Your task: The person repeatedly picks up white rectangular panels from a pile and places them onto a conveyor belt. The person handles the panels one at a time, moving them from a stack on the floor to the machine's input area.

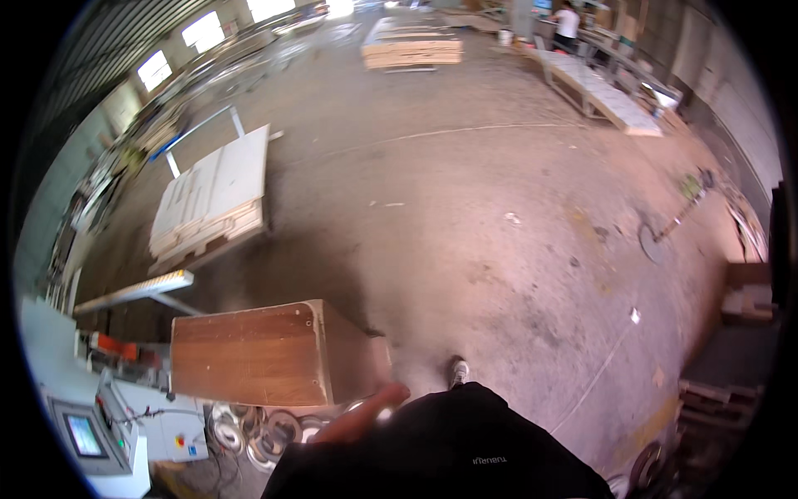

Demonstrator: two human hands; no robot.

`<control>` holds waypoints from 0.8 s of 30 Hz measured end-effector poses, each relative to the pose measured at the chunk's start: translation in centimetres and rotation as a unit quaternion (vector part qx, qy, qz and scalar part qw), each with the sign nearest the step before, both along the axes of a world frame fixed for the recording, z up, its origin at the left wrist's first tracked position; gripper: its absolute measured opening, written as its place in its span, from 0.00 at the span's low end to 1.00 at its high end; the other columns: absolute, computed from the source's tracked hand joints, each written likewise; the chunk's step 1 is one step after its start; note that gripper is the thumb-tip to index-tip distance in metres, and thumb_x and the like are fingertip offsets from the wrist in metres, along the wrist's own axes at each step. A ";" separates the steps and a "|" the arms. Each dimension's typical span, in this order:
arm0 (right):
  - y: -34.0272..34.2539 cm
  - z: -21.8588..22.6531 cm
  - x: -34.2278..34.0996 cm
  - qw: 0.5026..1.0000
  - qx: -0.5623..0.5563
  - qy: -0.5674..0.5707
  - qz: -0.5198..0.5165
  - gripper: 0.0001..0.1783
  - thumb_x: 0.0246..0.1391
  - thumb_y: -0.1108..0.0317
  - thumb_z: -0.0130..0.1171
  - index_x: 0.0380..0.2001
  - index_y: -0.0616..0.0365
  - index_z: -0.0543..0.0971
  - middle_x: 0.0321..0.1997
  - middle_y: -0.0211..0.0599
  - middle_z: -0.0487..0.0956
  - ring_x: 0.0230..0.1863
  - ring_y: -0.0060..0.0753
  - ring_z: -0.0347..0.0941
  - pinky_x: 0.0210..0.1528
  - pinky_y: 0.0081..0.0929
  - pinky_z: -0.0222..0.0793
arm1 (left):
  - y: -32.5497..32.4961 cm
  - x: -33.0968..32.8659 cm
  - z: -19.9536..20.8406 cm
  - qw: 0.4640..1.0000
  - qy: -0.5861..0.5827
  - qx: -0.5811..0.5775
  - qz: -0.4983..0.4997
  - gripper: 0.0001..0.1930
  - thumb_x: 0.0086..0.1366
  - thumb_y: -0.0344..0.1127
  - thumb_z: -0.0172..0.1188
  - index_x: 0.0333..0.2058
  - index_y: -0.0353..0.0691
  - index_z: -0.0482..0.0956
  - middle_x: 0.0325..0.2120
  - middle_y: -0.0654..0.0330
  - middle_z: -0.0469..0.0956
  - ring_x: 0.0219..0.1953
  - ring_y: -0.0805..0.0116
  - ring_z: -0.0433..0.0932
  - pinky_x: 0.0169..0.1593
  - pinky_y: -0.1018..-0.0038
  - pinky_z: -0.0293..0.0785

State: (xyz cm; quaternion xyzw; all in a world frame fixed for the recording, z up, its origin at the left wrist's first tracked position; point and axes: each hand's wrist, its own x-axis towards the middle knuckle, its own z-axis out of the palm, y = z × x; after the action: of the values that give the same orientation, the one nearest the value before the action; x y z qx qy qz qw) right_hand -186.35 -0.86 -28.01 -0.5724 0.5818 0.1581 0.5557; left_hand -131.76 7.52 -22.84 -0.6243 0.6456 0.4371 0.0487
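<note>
My left forearm reaches up from the lower edge, and my left hand [389,397] is smeared by motion, so its fingers cannot be made out. Nearest to it is a box-like cabinet [245,353] with a brown wood-grain top and a pale worn edge. Whether the hand touches the cabinet's side cannot be told. My right hand does not show. A black garment [432,449] covers my body, and one shoe [459,372] steps on the floor.
A grey machine with a control screen [85,436] stands at the lower left, beside several metal rings [283,428]. Stacked boards [216,187] lie beyond, with another board stack [411,54] farther off. A person [566,25] stands near a long bench [594,87]. A wheeled tool [652,241] is at right.
</note>
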 end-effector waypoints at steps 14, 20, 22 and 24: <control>-57.0 9.8 40.5 0.982 -0.079 -0.101 -0.135 0.15 0.62 0.59 0.54 0.49 0.50 0.81 0.40 0.33 0.83 0.34 0.31 0.79 0.32 0.39 0.77 | -12.2 12.6 7.2 0.871 0.100 -0.136 0.461 0.20 0.68 0.50 0.55 0.52 0.48 0.82 0.45 0.52 0.84 0.51 0.50 0.81 0.56 0.58 0.76; -62.0 7.4 55.8 0.936 0.253 -0.226 0.088 0.15 0.66 0.68 0.51 0.54 0.51 0.77 0.42 0.33 0.82 0.32 0.35 0.78 0.30 0.32 0.74 | -26.5 29.2 10.8 0.854 0.123 -0.141 0.486 0.19 0.67 0.50 0.54 0.48 0.46 0.84 0.45 0.53 0.84 0.50 0.50 0.82 0.54 0.57 0.77; -59.2 8.3 63.9 0.943 0.118 -0.130 0.282 0.18 0.64 0.67 0.56 0.57 0.52 0.77 0.44 0.33 0.83 0.32 0.31 0.78 0.31 0.28 0.74 | -27.7 35.2 13.0 0.855 0.096 -0.134 0.492 0.20 0.67 0.50 0.54 0.49 0.47 0.84 0.45 0.54 0.85 0.50 0.51 0.82 0.54 0.58 0.77; -58.6 9.5 70.3 0.949 0.086 -0.085 0.290 0.19 0.63 0.65 0.58 0.57 0.53 0.78 0.45 0.33 0.84 0.33 0.29 0.79 0.31 0.26 0.74 | -28.7 39.8 14.1 0.872 0.057 -0.109 0.473 0.20 0.67 0.50 0.55 0.49 0.47 0.84 0.45 0.54 0.85 0.51 0.52 0.81 0.54 0.59 0.77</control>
State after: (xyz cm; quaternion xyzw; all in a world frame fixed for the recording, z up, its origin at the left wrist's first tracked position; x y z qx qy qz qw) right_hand -116.01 -59.45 -18.49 -0.6781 0.3254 0.3124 0.5803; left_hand -91.99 -21.21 -8.73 -0.8306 0.3181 0.3692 -0.2695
